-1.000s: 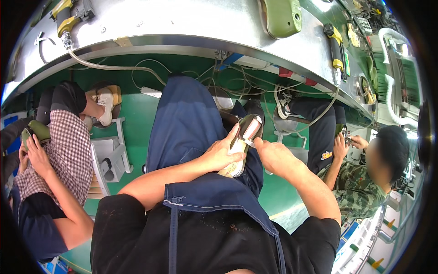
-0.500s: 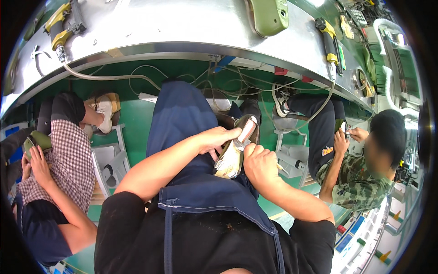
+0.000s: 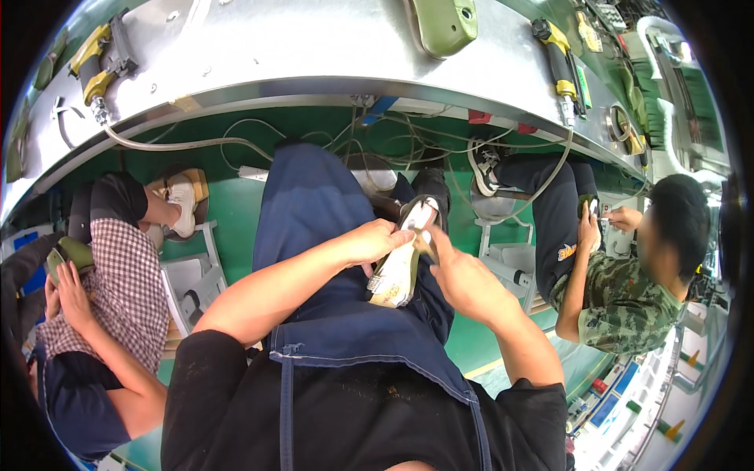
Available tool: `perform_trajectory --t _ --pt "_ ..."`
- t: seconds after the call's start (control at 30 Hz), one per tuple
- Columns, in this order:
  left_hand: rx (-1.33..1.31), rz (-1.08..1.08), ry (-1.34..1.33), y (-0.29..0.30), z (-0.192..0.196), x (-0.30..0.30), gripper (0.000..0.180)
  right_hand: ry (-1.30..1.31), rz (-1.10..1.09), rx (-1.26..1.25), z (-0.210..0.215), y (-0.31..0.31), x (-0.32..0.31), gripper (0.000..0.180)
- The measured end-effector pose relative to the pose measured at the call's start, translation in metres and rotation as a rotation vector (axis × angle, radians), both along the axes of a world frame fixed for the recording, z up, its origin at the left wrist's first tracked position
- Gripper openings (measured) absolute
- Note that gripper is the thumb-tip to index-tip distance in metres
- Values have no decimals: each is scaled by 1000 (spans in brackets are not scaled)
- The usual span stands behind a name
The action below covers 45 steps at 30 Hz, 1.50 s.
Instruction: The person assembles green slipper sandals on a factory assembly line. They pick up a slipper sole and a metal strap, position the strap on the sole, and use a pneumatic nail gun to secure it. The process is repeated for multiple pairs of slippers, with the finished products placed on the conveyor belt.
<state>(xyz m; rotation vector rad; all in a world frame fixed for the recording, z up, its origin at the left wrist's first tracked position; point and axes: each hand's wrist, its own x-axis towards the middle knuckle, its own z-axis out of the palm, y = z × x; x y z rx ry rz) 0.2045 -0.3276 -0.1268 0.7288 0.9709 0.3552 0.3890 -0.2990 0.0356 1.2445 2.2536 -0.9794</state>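
Across my lap, over the dark blue apron (image 3: 314,204), lies a green shoe last (image 3: 395,276) with a cream, partly printed covering on its upward side. My left hand (image 3: 375,240) is closed around its far left edge, the thumb on top. My right hand (image 3: 463,271), a little smeared by motion, is at the last's right side with its fingers bent over the far half. A small tan thing shows under those fingers; its kind is unclear.
Ahead stands a metal bench (image 3: 298,47) with a green shoe last (image 3: 446,30) and yellow-black air tools (image 3: 93,74) on it. Hoses (image 3: 188,146) hang below its edge. Co-workers sit on both sides, a checked apron (image 3: 129,282) left and a camouflage shirt (image 3: 628,302) right.
My right hand has moved from beside the last up over its far half and turned, its fingers reaching further forward. The left hand keeps its hold, shifted slightly.
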Motion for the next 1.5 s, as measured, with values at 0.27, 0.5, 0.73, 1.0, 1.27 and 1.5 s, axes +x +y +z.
perform_trajectory --t 0.27,0.5,0.73,1.0,1.27,1.5 --pt "140 -74 -29 -25 -18 7 63 -18 131 181 -47 -5 0 87" --pt "271 23 -115 -43 -12 5 73 -20 114 236 -59 -23 5 87" --pt "-5 220 -386 -45 2 18 61 248 -449 117 -30 -28 19 50" --pt "23 385 -193 -28 2 60 82 174 -523 4 -19 -30 66 35" --pt "924 52 359 27 -4 22 96 171 -380 427 -55 -5 94 21" --pt "827 -11 301 43 -1 31 94 274 -536 188 -49 19 93 27"
